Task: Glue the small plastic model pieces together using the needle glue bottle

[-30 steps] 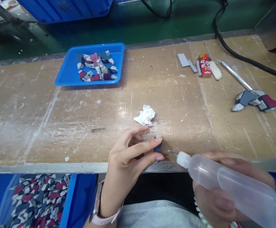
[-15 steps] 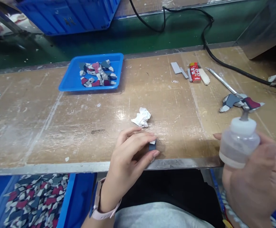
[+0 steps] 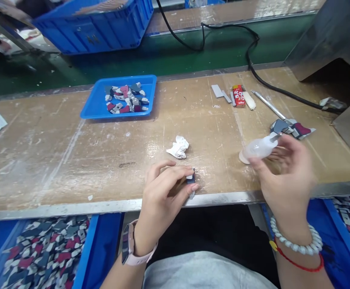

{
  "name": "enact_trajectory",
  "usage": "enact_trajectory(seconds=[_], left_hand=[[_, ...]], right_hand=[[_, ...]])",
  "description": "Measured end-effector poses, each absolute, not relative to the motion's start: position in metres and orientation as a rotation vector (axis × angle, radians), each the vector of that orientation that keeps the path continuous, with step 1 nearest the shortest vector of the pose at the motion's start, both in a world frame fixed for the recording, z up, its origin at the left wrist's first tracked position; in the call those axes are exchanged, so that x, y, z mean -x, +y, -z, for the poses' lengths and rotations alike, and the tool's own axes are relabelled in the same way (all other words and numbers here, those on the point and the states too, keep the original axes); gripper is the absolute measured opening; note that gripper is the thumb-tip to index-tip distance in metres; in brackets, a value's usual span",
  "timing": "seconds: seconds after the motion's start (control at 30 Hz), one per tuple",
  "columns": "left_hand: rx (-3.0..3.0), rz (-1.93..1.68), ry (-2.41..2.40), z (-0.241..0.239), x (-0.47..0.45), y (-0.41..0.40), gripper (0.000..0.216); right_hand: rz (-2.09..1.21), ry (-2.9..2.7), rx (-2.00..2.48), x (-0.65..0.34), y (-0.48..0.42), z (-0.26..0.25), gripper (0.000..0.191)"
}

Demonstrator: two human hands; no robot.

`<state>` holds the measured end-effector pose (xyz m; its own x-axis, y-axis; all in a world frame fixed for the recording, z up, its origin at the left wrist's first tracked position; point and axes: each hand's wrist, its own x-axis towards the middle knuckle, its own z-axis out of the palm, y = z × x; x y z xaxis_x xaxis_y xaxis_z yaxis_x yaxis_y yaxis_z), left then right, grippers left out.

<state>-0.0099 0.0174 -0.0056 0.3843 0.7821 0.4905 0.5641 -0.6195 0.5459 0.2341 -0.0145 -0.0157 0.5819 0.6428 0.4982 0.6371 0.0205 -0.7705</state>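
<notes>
Close to the bench's front edge, my left hand [image 3: 165, 188] pinches a small dark blue and white piece [image 3: 190, 179] between thumb and fingertips; the fingers cover part of it. My right hand [image 3: 289, 168], smeared by motion, grips a small translucent squeeze bottle [image 3: 257, 149] with a white cap and a narrow tip. The bottle is tilted over, base to the left and tip to the right, just above or on the bench; I cannot tell which. Beyond my left hand lies a crumpled white tissue [image 3: 179, 147]. Behind the bottle's tip rests a grey, white and maroon part [image 3: 298, 129].
A blue tray [image 3: 90, 108] holds several similar parts. At the back right lie a red lighter [image 3: 239, 96], flat pale pieces [image 3: 217, 91] and a metal pen-like tool [image 3: 268, 103]. A black cable [image 3: 283, 93] crosses there. Blue bins [image 3: 84, 257] of parts stand below the bench.
My right hand has moved left and away from me with the squeeze bottle, which has gone from upright to tilted. My left hand still holds the small piece. The view has shifted slightly.
</notes>
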Motion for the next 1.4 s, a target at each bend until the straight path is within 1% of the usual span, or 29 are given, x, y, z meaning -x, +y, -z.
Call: enact_trajectory(seconds=[0.03,0.1,0.13,0.17,0.2,0.27,0.33,0.43,0.53,0.63,0.73,0.77,0.8,0.87,0.93,1.0,1.1,1.17,1.27,1.4], left_hand=[[-2.366,-1.085,1.187,0.006,0.01,0.017,0.023],[-2.378,-1.11,1.2,0.006,0.01,0.016,0.022],[-2.382,-1.119,1.202,0.006,0.01,0.016,0.022],[-2.387,-1.125,1.201,0.006,0.01,0.016,0.022],[-2.392,-1.126,1.196,0.005,0.01,0.016,0.022],[-2.41,-1.115,1.174,0.005,0.01,0.017,0.022],[-2.432,-1.101,1.147,0.004,0.01,0.017,0.022],[-2.471,-1.07,1.1,0.002,0.012,0.017,0.027],[-2.535,-0.995,1.033,0.0,0.017,0.018,0.041],[-2.62,-0.922,1.003,-0.002,0.022,0.021,0.053],[-2.711,-0.921,1.001,-0.002,0.025,0.025,0.054],[-2.74,-0.936,0.993,-0.002,0.025,0.027,0.054],[-2.768,-0.959,0.984,-0.001,0.025,0.028,0.052],[-2.814,-1.011,0.97,0.001,0.024,0.029,0.046],[-2.846,-1.071,0.968,0.003,0.021,0.028,0.037],[-2.867,-1.128,0.975,0.005,0.017,0.025,0.031],[-2.887,-1.197,0.985,0.005,0.011,0.022,0.022],[-2.897,-1.229,0.989,0.005,0.009,0.021,0.019],[-2.91,-1.262,0.997,0.006,0.008,0.02,0.021],[-2.933,-1.282,1.024,0.008,0.009,0.018,0.024]], right_hand=[[0.145,-1.019,1.555,-0.229,-0.02,0.014,0.044],[0.341,-0.974,1.419,-0.214,-0.032,0.008,0.013],[0.296,-1.047,1.41,-0.204,-0.037,0.004,0.007],[0.147,-1.191,1.443,-0.193,-0.042,0.001,0.006],[-0.015,-1.348,1.459,-0.183,-0.045,-0.002,0.008],[-0.305,-1.532,1.523,-0.165,-0.047,-0.004,0.022],[-0.437,-1.597,1.573,-0.154,-0.046,-0.002,0.034],[-0.449,-1.668,1.604,-0.15,-0.045,0.004,0.051],[-0.4,-1.769,1.606,-0.154,-0.047,0.008,0.066],[-0.36,-1.847,1.617,-0.156,-0.049,0.009,0.074],[-0.399,-1.827,1.632,-0.157,-0.049,0.009,0.08],[-0.437,-1.795,1.63,-0.157,-0.048,0.008,0.078],[-0.482,-1.753,1.619,-0.157,-0.048,0.007,0.071],[-0.544,-1.649,1.605,-0.157,-0.045,0.005,0.05],[-0.538,-1.575,1.614,-0.155,-0.041,0.002,0.036],[-0.503,-1.564,1.644,-0.15,-0.036,-0.001,0.026],[-0.468,-1.596,1.675,-0.142,-0.028,-0.003,0.021],[-0.433,-1.6,1.702,-0.136,-0.023,-0.003,0.02],[-0.364,-1.587,1.742,-0.13,-0.019,-0.002,0.022],[-0.291,-1.599,1.76,-0.124,-0.017,-0.002,0.014]])
